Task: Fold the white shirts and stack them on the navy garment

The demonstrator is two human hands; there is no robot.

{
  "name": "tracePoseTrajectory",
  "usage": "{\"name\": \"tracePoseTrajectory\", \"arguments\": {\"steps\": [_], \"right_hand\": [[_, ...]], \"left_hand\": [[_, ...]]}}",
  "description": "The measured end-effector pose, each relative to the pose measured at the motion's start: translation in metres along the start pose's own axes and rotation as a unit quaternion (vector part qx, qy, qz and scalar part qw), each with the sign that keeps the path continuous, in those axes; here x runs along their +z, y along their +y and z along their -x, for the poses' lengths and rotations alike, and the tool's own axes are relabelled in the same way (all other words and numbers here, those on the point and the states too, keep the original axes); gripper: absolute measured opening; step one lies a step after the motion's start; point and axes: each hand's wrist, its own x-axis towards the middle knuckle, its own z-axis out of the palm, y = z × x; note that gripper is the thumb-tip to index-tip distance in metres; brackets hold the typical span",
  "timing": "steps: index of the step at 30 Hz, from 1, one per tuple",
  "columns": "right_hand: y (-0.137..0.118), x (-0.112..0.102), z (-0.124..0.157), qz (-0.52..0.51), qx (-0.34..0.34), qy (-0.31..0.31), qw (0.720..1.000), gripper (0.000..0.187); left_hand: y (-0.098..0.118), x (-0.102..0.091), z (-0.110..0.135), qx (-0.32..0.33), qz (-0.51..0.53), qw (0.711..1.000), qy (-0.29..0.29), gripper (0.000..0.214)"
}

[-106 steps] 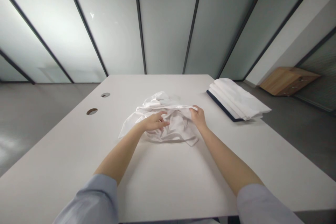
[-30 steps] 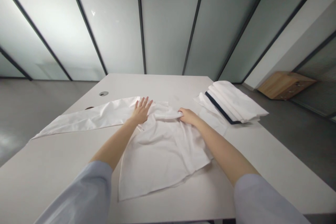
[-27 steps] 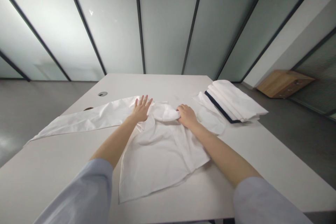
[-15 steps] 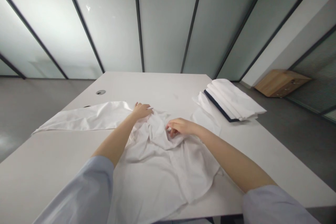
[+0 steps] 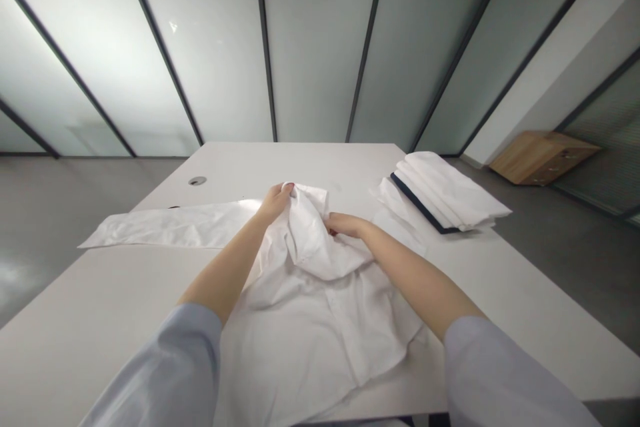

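A rumpled white shirt (image 5: 310, 320) lies across the near middle of the table, its lower part reaching the front edge. One long sleeve (image 5: 170, 227) stretches flat to the left. My left hand (image 5: 277, 202) pinches the shirt near its collar and holds that part up off the tabletop. Just to the right, my right hand (image 5: 346, 224) has its fingers curled into the fabric; the fingertips are partly hidden by the cloth. Between both hands the raised material hangs in loose folds.
On the right of the white table (image 5: 500, 307) sits a stack of folded white clothes (image 5: 445, 188) with a dark navy layer (image 5: 420, 203) underneath. A round cable grommet (image 5: 197, 181) is set in the tabletop at back left. A wooden cabinet (image 5: 543, 157) stands on the floor beyond.
My left hand has lifted the collar part of the shirt up and slightly right. My right hand has moved a little forward and closed into the fabric.
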Motion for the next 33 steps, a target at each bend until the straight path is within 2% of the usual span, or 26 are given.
{"name": "tracePoseTrajectory", "arguments": {"steps": [2, 4, 5, 6, 8, 9, 10, 11, 12, 13, 14, 16, 17, 18, 19, 21, 23, 27, 30, 33], "right_hand": [[-0.008, -0.025, -0.005, 0.014, 0.057, 0.039, 0.997, 0.014], [-0.017, -0.056, -0.013, 0.039, 0.106, 0.132, 0.985, 0.012], [-0.022, -0.071, -0.017, 0.041, 0.103, 0.194, 0.975, 0.015], [-0.026, -0.086, -0.02, 0.04, 0.075, 0.277, 0.957, 0.018], [-0.032, -0.109, -0.025, 0.035, -0.023, 0.449, 0.892, 0.03], [-0.032, -0.116, -0.026, 0.039, -0.067, 0.512, 0.856, 0.035], [-0.031, -0.119, -0.026, 0.05, -0.099, 0.547, 0.83, 0.04], [-0.027, -0.117, -0.025, 0.073, -0.114, 0.553, 0.822, 0.042], [-0.022, -0.112, -0.024, 0.107, -0.119, 0.532, 0.831, 0.042], [-0.014, -0.103, -0.022, 0.151, -0.115, 0.488, 0.852, 0.041], [-0.006, -0.091, -0.019, 0.2, -0.107, 0.426, 0.876, 0.04], [0.013, -0.06, -0.012, 0.296, -0.064, 0.279, 0.911, 0.04], [0.022, -0.045, -0.008, 0.339, -0.035, 0.21, 0.916, 0.042], [0.029, -0.03, -0.002, 0.382, -0.023, 0.167, 0.909, 0.044], [0.034, -0.017, 0.004, 0.419, -0.017, 0.163, 0.893, 0.047], [0.039, 0.001, 0.019, 0.467, -0.012, 0.169, 0.868, 0.051], [0.036, 0.008, 0.033, 0.481, -0.018, 0.158, 0.862, 0.049], [0.027, -0.003, 0.048, 0.426, -0.033, 0.12, 0.896, 0.042], [0.032, -0.016, 0.038, 0.371, -0.02, 0.182, 0.911, 0.036], [0.044, -0.028, 0.018, 0.306, 0.051, 0.231, 0.922, 0.033]], "left_hand": [[0.002, -0.006, -0.004, 0.006, -0.082, 0.996, 0.019, 0.045], [0.003, -0.011, -0.007, -0.004, -0.185, 0.982, 0.019, 0.046], [0.003, -0.012, -0.007, -0.018, -0.236, 0.972, 0.01, 0.046], [0.004, -0.012, -0.007, -0.038, -0.281, 0.959, -0.001, 0.045], [0.005, -0.009, -0.004, -0.079, -0.35, 0.933, 0.006, 0.04], [0.007, -0.007, -0.002, -0.088, -0.376, 0.921, 0.037, 0.039], [0.008, -0.004, 0.002, -0.082, -0.399, 0.91, 0.081, 0.044], [0.009, 0.0, 0.005, -0.059, -0.417, 0.899, 0.122, 0.05], [0.01, 0.003, 0.009, -0.024, -0.431, 0.89, 0.144, 0.054], [0.009, 0.006, 0.012, 0.019, -0.442, 0.887, 0.135, 0.054], [0.007, 0.008, 0.015, 0.061, -0.449, 0.887, 0.09, 0.05], [0.0, 0.013, 0.019, 0.119, -0.451, 0.883, -0.06, 0.043], [-0.005, 0.016, 0.02, 0.125, -0.452, 0.873, -0.131, 0.044], [-0.011, 0.018, 0.021, 0.119, -0.456, 0.863, -0.183, 0.05], [-0.017, 0.019, 0.021, 0.106, -0.462, 0.854, -0.214, 0.061], [-0.028, 0.02, 0.021, 0.071, -0.476, 0.846, -0.232, 0.085], [-0.032, 0.019, 0.02, 0.051, -0.476, 0.846, -0.236, 0.096], [-0.027, 0.015, 0.016, 0.034, -0.466, 0.852, -0.235, 0.073], [-0.021, 0.013, 0.015, 0.033, -0.5, 0.836, -0.223, 0.069], [-0.02, 0.013, 0.019, 0.038, -0.525, 0.822, -0.219, 0.073]]}}
